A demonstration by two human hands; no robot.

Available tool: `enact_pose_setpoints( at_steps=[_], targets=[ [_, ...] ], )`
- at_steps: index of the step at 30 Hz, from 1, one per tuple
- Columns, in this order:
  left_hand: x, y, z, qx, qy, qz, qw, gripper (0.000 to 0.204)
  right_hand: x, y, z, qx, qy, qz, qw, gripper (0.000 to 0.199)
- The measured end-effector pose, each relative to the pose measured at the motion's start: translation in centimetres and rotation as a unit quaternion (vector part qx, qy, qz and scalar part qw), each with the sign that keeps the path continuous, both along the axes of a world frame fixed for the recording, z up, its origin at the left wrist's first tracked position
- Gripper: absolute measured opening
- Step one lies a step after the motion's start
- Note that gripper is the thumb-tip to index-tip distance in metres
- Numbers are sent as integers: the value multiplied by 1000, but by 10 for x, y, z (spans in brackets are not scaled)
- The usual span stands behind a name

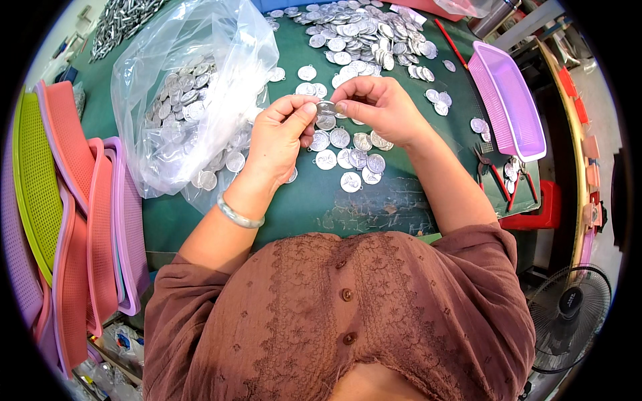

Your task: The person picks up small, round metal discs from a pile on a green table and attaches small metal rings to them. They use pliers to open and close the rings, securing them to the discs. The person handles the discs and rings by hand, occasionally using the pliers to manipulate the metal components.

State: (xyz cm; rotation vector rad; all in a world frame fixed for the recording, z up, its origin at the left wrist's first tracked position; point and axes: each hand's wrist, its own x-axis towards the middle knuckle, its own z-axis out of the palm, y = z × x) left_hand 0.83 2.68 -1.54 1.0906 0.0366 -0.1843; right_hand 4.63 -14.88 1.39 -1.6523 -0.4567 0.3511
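Between my two hands, over the green tabletop (267,214), is a round silver medallion (326,107). My left hand (284,130), with a pale bangle on its wrist, pinches the medallion's left edge between thumb and fingers. The thumb and fingers of my right hand (381,110) close on its right edge. Several more silver medallions (340,138) with small loops lie loose just below and around my hands. A clear plastic bag (194,144) of medallions lies open to the left of my left hand.
A large medallion heap (361,33) spreads at the back. Right stand a purple basket (511,100) and red-handled pliers (498,177); a red pencil-like stick (453,45) lies behind. Stacked plastic baskets (73,200) line the left edge. A fan (568,314) stands low right.
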Motion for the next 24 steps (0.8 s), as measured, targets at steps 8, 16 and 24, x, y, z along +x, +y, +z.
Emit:
enact_pose_setpoints(
  at_steps=[8,16,24],
  targets=[
    [-1,0,0,-9,-8,0,1000,11,-2,1,1,-2,-45,12,999,10],
    [0,0,0,-38,-9,-8,999,12,-5,2,3,-26,-91,16,995,9],
    [-1,-1,1,-51,4,-8,999,11,-8,3,5,-19,-68,5,997,10]
  ],
)
